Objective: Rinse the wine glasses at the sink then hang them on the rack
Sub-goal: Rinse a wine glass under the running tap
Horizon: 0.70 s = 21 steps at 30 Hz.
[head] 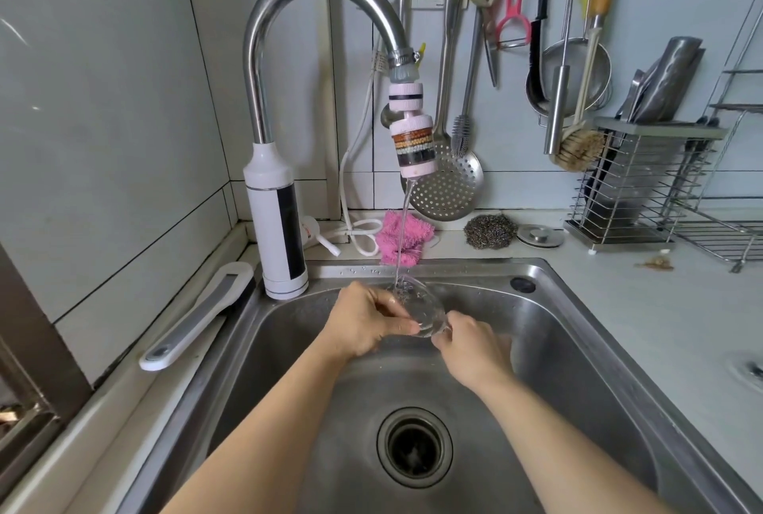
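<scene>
Rinse step in hand. Wine glass (417, 307) is held over the sink (578, 348), toward the basin's 12 o'clock end. It is tilted on its side with the bowl's mouth up toward 11 o'clock, where the water stream (404, 220) from the tap filter (413, 146) lands on it. Left grip (363, 323): fingers and thumb curled round the bowl, holding it from the 9 o'clock side. Right grip (470, 348): closed on the stem end at 4 o'clock of the bowl; the foot is hidden behind the fingers. Judged progress: this glass is wetted, not yet hung. No other glasses are in view, so the count done and left cannot be told. Left to do: finish the rinse, tip out, carry to the rack, hang by the foot. Surroundings: drain (414, 447) at 6 o'clock of the glass. Pink cloth (388, 239) and steel scourer (490, 231) lie on the surface (640, 307) behind the sink, 12 to 1 o'clock. Slotted spoon (448, 187) hangs on the wall behind the stream. Wire cutlery holder (644, 187) and a wire rack (726, 233) stand at 2 to 3 o'clock (whether this is the hanging rack I cannot tell; only a corner shows). Possible obstruction: the filter hangs low over the glass, so lifting out likely needs care.
</scene>
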Tool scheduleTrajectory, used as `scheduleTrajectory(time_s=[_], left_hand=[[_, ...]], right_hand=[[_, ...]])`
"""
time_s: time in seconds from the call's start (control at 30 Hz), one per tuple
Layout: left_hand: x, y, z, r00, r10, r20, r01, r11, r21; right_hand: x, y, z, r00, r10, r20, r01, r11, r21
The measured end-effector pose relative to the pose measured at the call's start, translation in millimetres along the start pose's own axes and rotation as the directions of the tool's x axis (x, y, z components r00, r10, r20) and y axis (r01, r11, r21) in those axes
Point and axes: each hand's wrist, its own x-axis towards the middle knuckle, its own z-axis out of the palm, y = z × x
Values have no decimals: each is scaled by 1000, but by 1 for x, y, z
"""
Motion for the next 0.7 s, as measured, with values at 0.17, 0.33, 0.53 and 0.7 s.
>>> scheduleTrajectory(time_s=[0.17,0.33,0.53,0.7], left_hand=[[-6,3,2,971,-6,238,15,999,-37],[-5,7,3,995,85,59,-94,979,179],[-8,6,4,978,38,207,-50,997,53],[-5,6,1,993,102,60,-112,974,198]], right_hand=[[-1,2,-2,997,-24,-78,19,997,-71],[0,2,2,1000,15,27,-13,997,-71],[1,1,3,994,31,100,-29,999,-24],[0,0,2,997,46,54,-46,999,-3]])
